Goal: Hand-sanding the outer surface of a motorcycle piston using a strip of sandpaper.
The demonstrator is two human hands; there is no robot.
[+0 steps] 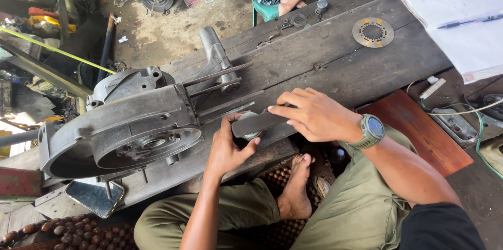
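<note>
My left hand (229, 148) grips a small round grey metal part (248, 122) at the front edge of the wooden workbench (335, 56). My right hand (314, 115), with a green watch on its wrist, presses a flat dark metal bar (260, 121) down across that part. A large grey engine casing (126, 124) with several long studs lies on the bench just left of both hands.
A round perforated metal disc (373, 32) lies at the back of the bench, near an open notebook with a pen (461, 19). A phone (94, 197) lies under the casing. Another person's bare feet (291, 2) rest beyond the bench. A reddish board (419, 129) sits at my right.
</note>
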